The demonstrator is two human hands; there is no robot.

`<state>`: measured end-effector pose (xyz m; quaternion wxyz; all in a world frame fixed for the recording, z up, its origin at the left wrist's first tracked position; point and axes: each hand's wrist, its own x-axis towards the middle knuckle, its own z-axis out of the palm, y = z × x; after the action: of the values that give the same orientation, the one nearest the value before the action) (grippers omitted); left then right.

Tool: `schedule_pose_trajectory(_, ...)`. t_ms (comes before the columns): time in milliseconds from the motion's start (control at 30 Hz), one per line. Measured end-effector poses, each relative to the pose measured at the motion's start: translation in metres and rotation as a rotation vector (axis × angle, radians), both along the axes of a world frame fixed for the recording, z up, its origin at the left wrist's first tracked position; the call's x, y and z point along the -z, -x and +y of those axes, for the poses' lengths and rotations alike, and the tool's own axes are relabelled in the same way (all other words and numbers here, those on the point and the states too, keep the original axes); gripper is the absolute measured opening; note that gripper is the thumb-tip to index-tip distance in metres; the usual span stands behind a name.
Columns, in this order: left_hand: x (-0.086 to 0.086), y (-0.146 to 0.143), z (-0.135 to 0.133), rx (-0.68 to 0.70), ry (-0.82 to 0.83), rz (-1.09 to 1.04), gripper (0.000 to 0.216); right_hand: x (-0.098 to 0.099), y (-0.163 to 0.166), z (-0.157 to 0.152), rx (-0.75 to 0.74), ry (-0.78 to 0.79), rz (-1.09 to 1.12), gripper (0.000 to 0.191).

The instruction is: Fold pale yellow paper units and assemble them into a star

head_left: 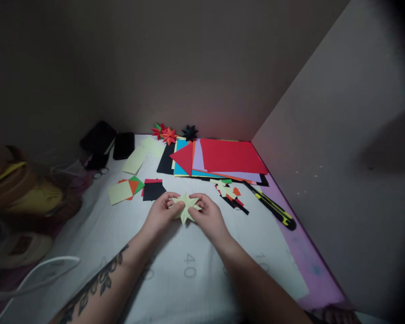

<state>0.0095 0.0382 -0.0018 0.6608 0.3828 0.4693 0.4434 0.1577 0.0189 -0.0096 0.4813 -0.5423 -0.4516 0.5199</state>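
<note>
A pale yellow folded paper star (185, 208) is held between both hands above the white mat (219, 279). My left hand (165, 208) pinches its left side, thumb on top and fingers behind. On the other side my right hand (205, 210) grips it the same way, its thumb near the centre. Several points of the star show between and below the thumbs; the fingers hide the rest. Close to my left hand lie black paper squares (153, 191) over red ones. Paper scraps (227, 191) of several colours lie beyond my right hand.
Coloured paper sheets (234, 155) are stacked at the back, with finished stars (168, 136) and a black star (190, 132) behind. A yellow-black utility knife (273, 207) lies right. Small squares (119, 192), a phone (124, 146) and a white cable (43, 270) are left. Walls bound the back and right.
</note>
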Motion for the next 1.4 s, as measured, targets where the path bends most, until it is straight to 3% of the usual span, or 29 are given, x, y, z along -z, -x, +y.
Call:
schedule_pose_trajectory(200,-0.002,0.003,0.003,0.003,-0.082,0.168,0.022,-0.003,-0.005,0.002,-0.072,0.028,-0.062,0.028)
schedule_pose_trajectory(333,-0.004,0.003,0.003,0.043,-0.077,0.202,0.016,-0.003,-0.004,0.003,-0.025,0.044,0.040,0.031)
schedule_pose_trajectory(467,-0.013,0.005,0.003,0.107,-0.181,0.269,0.004,-0.001,-0.006,0.004,0.003,0.027,0.090,0.035)
schedule_pose_trajectory(567,-0.020,0.008,0.003,0.170,-0.293,0.388,0.016,-0.002,-0.007,0.005,0.012,0.044,0.107,0.035)
schedule_pose_trajectory(633,-0.024,0.009,0.003,0.179,-0.261,0.373,0.021,-0.003,-0.008,0.005,0.006,0.065,0.139,0.032)
schedule_pose_trajectory(700,-0.024,0.008,0.004,0.145,-0.117,0.257,0.022,-0.006,-0.009,0.005,0.019,0.056,0.175,0.024)
schedule_pose_trajectory(767,-0.023,0.008,0.004,0.081,0.033,0.102,0.022,-0.008,-0.013,0.006,0.052,-0.023,0.149,0.017)
schedule_pose_trajectory(833,-0.021,0.009,0.006,0.021,0.115,-0.027,0.022,-0.011,-0.019,0.006,0.070,-0.205,0.000,0.024)
schedule_pose_trajectory(967,-0.020,0.011,0.006,0.019,0.150,-0.145,0.022,-0.014,-0.027,0.005,-0.069,-0.634,-0.413,0.042)
schedule_pose_trajectory(1033,-0.020,0.011,0.006,0.060,0.166,-0.179,0.022,-0.014,-0.026,0.005,-0.106,-0.705,-0.456,0.034)
schedule_pose_trajectory(1100,-0.019,0.011,0.005,0.114,0.194,-0.213,0.028,-0.013,-0.022,0.005,-0.051,-0.610,-0.377,0.015)
schedule_pose_trajectory(1167,-0.017,0.009,0.005,0.120,0.183,-0.202,0.036,-0.010,-0.018,0.006,0.036,-0.383,-0.197,0.004)
schedule_pose_trajectory(1267,-0.014,0.007,0.005,0.065,0.080,-0.118,0.040,-0.006,-0.014,0.009,0.084,-0.067,0.135,0.018)
schedule_pose_trajectory(1400,-0.016,0.004,0.001,0.134,0.030,-0.082,0.036,-0.007,-0.011,0.010,-0.013,0.082,0.298,0.015)
